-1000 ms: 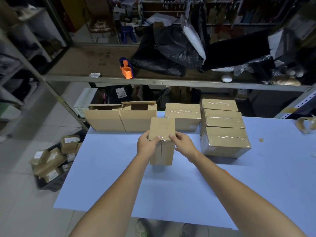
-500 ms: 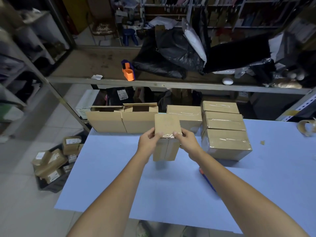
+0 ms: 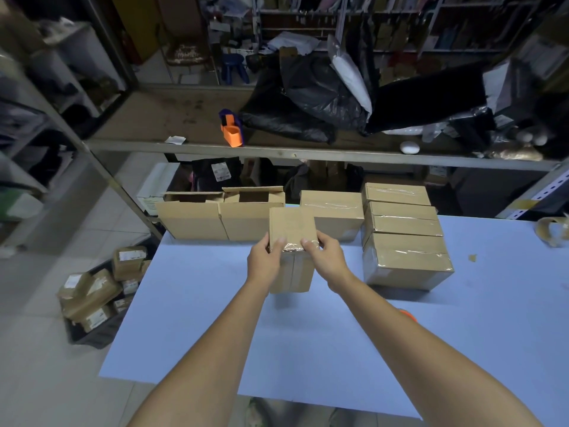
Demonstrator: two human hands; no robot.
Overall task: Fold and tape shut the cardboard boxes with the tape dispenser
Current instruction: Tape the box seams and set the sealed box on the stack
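A small cardboard box (image 3: pixel 292 229) with clear tape over its near top edge is held above the blue table (image 3: pixel 308 334), at the middle. My left hand (image 3: pixel 265 261) grips its left side and my right hand (image 3: pixel 327 255) grips its right side, thumbs on top. Two open boxes (image 3: pixel 221 214) stand at the table's far edge. Taped boxes (image 3: pixel 403 238) sit in a row at the right, and another taped box (image 3: pixel 334 211) stands behind the held one. An orange tape dispenser (image 3: pixel 231 129) rests on the shelf behind. An orange tip (image 3: pixel 407 314) shows beside my right forearm.
A metal shelf (image 3: pixel 277 151) with black bags (image 3: pixel 308 106) runs across behind the table. A tape roll (image 3: pixel 552 231) lies at the table's far right. A bin of small parcels (image 3: pixel 95 300) stands on the floor at the left.
Both hands have lifted the small box off the table and carried it a little farther away, toward the row of boxes.
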